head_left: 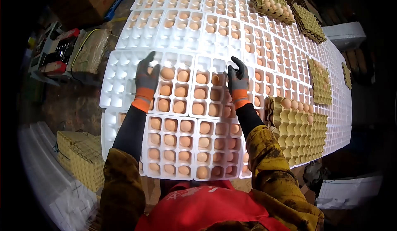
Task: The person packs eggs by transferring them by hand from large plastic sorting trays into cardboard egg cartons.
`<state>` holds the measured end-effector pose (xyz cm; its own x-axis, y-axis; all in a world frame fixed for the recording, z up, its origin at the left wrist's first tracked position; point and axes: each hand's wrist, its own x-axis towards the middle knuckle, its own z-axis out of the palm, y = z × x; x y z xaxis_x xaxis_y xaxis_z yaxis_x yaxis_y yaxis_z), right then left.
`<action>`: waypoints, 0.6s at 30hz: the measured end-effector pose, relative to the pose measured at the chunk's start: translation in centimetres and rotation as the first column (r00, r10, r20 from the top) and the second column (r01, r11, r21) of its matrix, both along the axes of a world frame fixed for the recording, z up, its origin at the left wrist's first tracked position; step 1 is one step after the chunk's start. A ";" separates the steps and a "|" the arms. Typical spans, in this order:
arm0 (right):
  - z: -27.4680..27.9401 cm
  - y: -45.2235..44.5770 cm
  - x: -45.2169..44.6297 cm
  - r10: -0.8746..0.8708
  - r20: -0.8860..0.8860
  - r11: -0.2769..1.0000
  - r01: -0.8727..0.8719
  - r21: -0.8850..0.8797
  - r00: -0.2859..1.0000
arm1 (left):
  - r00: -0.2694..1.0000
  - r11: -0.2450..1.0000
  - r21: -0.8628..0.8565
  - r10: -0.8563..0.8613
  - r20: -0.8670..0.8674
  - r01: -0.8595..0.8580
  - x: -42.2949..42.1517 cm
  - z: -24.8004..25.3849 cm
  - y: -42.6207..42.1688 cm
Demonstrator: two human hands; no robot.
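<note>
My left hand (pixel 147 78), in a grey glove with an orange cuff, hovers over the left part of a white foam egg tray (pixel 192 86). Thumb and fingers are apart, and a brown egg (pixel 167 73) lies in a cell just right of them. Over the right part of the neighbouring foam tray is my right hand (pixel 238 78), gloved alike, its fingers bent but parted from the thumb. Nearest to it on the left, another egg (pixel 216 80) sits in its cell. Neither hand visibly holds anything. The palms face each other, and both hands hide some cells beneath.
Many foam trays with eggs cover the table. A stack of yellowish pulp trays (pixel 301 136) with several eggs stands at right, and another pulp tray (pixel 271 4) at the back. Bundled pulp trays (pixel 80 158) are at lower left. Cardboard boxes (pixel 97 1) stand at upper left.
</note>
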<state>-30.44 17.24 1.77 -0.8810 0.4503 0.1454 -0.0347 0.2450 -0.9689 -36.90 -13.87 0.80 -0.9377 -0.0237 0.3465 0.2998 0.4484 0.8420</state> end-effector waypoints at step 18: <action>7.3 4.0 18.2 0.363 0.114 0.900 -0.380 0.212 0.925 | 0.999 0.240 -0.970 -0.037 0.039 0.047 -2.6 -4.0 3.4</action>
<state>-12.21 21.20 9.12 -0.9894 0.0506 0.1360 -0.1001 0.4402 -0.8923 -39.49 -10.48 -3.22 -0.9282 0.3655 0.0701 0.3431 0.9133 -0.2195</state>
